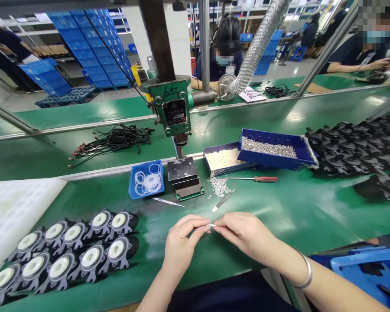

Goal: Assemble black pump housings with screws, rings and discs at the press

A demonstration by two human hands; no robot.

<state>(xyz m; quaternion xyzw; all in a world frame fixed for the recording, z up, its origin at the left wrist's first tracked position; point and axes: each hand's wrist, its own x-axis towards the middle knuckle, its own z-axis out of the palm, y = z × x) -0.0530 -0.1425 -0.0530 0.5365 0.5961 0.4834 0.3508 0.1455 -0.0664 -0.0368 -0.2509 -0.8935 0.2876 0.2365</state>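
Observation:
My left hand (pixel 182 242) and my right hand (pixel 243 234) meet over the green table (pixel 295 212) near its front edge. Both pinch a small silvery white part (pixel 211 225) between their fingertips. A silver bracelet sits on my right wrist. Just beyond the hands lie tweezers (pixel 222 201), a thin metal blade (pixel 167 201) and a loose pile of tiny metal screws (pixel 219 186). A small press (pixel 175 112) with a black block base (pixel 184 177) stands behind them.
A small blue bin of white rings (pixel 147 178) sits left of the press. Blue trays hold white pellets (pixel 222 159) and metal pins (pixel 273 149); a red-handled screwdriver (pixel 253 178) lies beside them. Black parts with white discs (pixel 68 253) lie front left, black parts (pixel 351 143) right. Other people work behind.

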